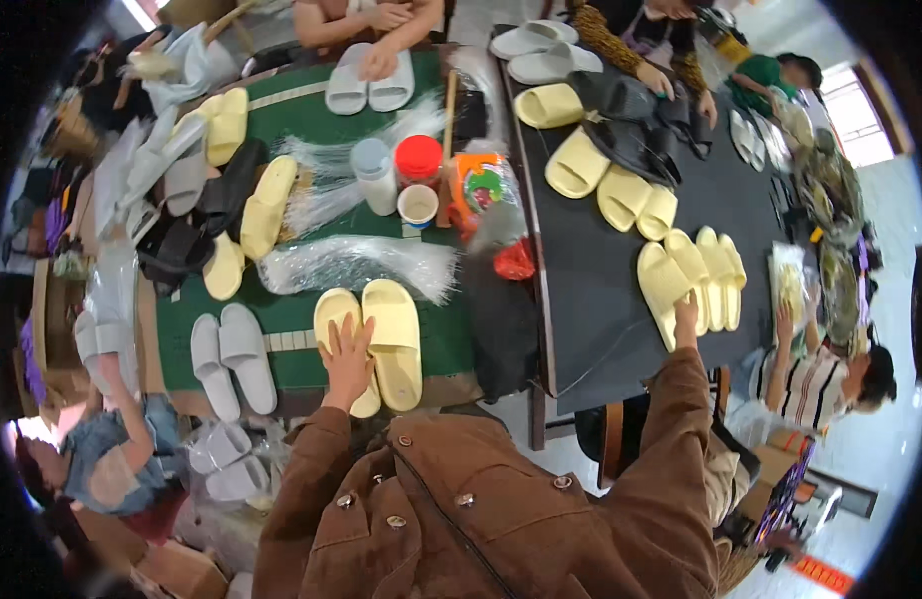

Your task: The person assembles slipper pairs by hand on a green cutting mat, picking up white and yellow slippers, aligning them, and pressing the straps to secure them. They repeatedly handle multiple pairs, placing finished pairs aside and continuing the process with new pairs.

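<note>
Palm down, my left hand (348, 359) lies with spread fingers on the left one of a pair of pale yellow slide sandals. The right sandal of that pair (393, 344) is beside it on the green mat. Reaching over to the black table, my right hand (687, 317) grips the edge of another yellow slide sandal (662, 285); its fingertips are partly hidden. More yellow slide sandals (718, 280) lie close by on its right. A pair of grey slide sandals (233, 359) stands left of my left hand.
Bundles of clear plastic strands (361, 268), a red-lidded jar (418, 158) and a paper cup (417, 206) occupy the green table (291, 364). Black sandals (631, 145) lie on the black table (591, 329). Other people work around both tables; a chair (611, 444) stands below the black one.
</note>
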